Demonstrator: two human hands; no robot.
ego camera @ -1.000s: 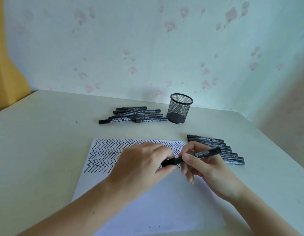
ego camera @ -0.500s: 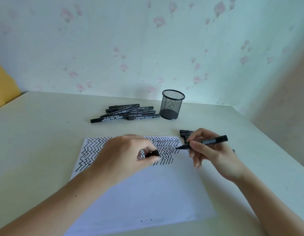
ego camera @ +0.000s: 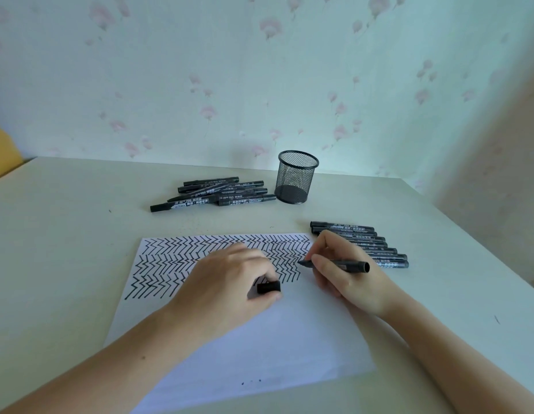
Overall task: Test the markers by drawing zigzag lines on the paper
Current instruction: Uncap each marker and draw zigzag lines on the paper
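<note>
One sheet of paper (ego camera: 235, 348) carries zigzag rows across its top half. A second ago both hands met on a capped marker; now the left hand (ego camera: 226, 282) rests on the paper pinching the cap (ego camera: 269, 287), while the right hand (ego camera: 343, 270) grips the marker (ego camera: 346, 265) at the rows' right end. Drawing can begin. Its long axis lies nearly level, tip pointing left onto the paper.

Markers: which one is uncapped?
The marker gripped in the right hand, bare tip on the paper. Its cap is pinched in the left hand. Both table groups look capped.
</note>
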